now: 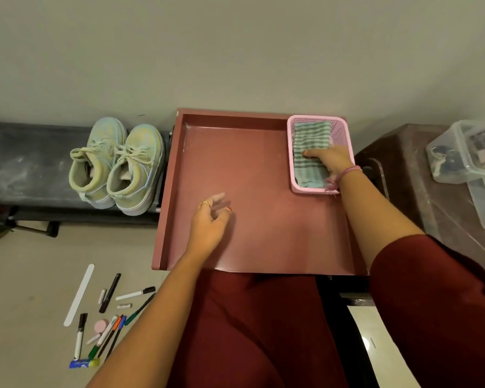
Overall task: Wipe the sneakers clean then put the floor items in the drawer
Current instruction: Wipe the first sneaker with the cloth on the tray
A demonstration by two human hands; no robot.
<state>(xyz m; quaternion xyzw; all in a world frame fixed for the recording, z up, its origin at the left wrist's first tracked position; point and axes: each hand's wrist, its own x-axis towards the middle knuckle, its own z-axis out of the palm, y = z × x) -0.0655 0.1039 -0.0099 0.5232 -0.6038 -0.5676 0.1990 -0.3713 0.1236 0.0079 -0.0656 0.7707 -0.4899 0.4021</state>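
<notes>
The right hand [329,161] grips the one striped cloth [310,152] lying in the single pink basket [339,130], which sits in the far right corner of the open red drawer [235,169]. The left hand [209,222] hovers relaxed, holding nothing. Two sneakers [115,163] stand on the dark rack [25,163]. Roughly a dozen pens and markers [107,317] lie on the floor; their labels are unreadable.

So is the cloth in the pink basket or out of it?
In. The striped cloth lies inside the pink basket, with the right hand resting on it.
</notes>
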